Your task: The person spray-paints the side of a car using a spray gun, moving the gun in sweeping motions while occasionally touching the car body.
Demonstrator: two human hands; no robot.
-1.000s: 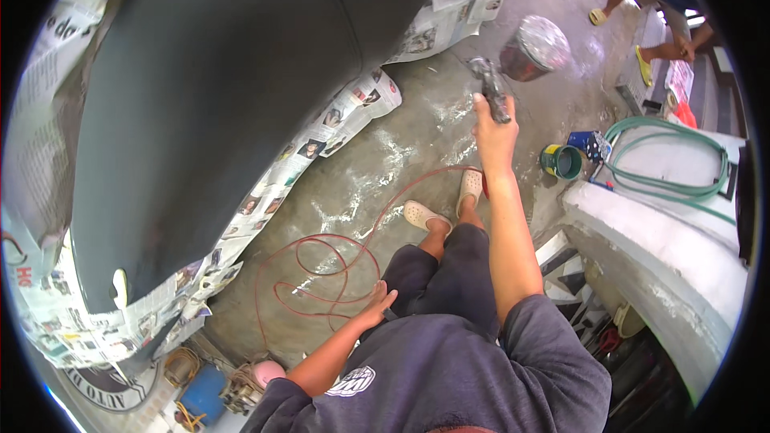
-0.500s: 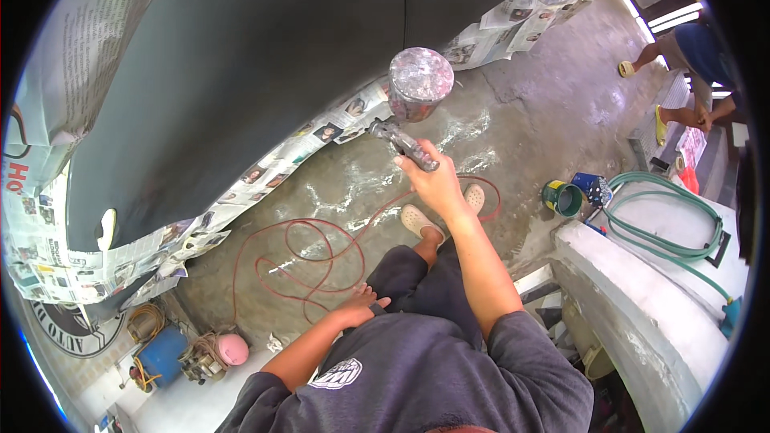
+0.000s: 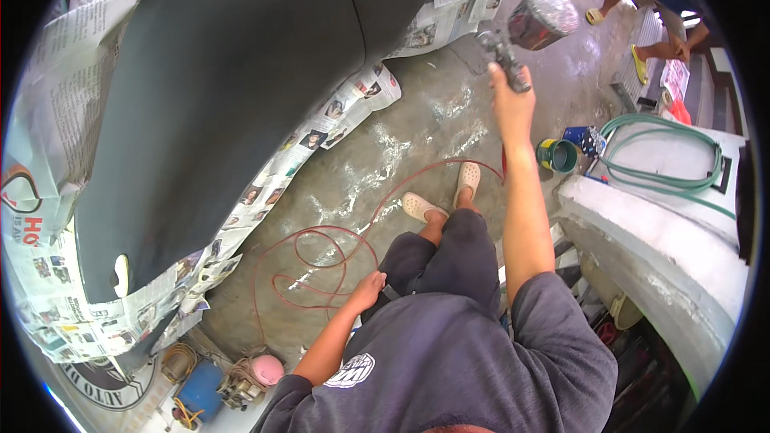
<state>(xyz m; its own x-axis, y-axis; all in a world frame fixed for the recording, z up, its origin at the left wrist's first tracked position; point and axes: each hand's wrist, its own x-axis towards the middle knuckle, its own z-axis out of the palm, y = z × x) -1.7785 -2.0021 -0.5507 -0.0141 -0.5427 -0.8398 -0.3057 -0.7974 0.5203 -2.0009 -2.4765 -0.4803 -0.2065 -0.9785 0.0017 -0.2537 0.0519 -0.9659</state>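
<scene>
We note the spray gun [image 3: 507,46] gripped in our right hand [image 3: 510,100], fingers closed round its handle, raised above the concrete floor [image 3: 417,144]. Its cup [image 3: 542,16] sits uppermost, contents hidden; the gun's long axis runs up-left toward the dark car panel [image 3: 216,88]. Our left hand [image 3: 369,289] rests curled by the red hose [image 3: 321,261]. A green tin [image 3: 557,155] stands nearby, contents unclear.

A car-body paint workshop: a dark car panel [image 3: 216,112] is masked all round with taped newspaper [image 3: 321,136], a spray gun [image 3: 521,32] is in use, a red air hose [image 3: 321,265] coils over the paint-spattered concrete floor [image 3: 401,152], with paint tins [image 3: 557,155] nearby
</scene>
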